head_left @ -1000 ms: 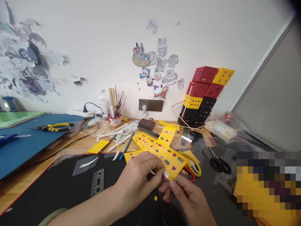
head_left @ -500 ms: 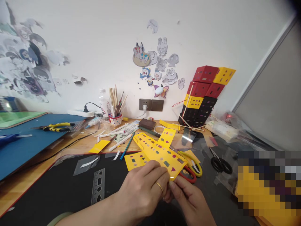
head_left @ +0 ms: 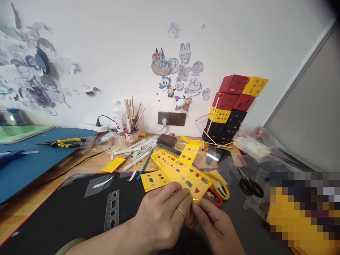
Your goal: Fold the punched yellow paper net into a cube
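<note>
Head view: left hand (head_left: 162, 216) and right hand (head_left: 212, 226) both pinch the near edge of the flat yellow punched card cut-out (head_left: 177, 173), over the black cutting mat (head_left: 66, 205) at the table's near edge (light, bendable, probably easily creased).

Low in the frame's middle, the left hand (head_left: 162, 212) and right hand (head_left: 212, 225) meet at the near edge of the card sheet (head_left: 177, 171), which lies on the mat (head_left: 66, 209). Right of it, scissors (head_left: 249, 186); behind, a pen cup (head_left: 131, 134); upper right, stacked boxes (head_left: 231, 106), seemingly against the wall.
</note>
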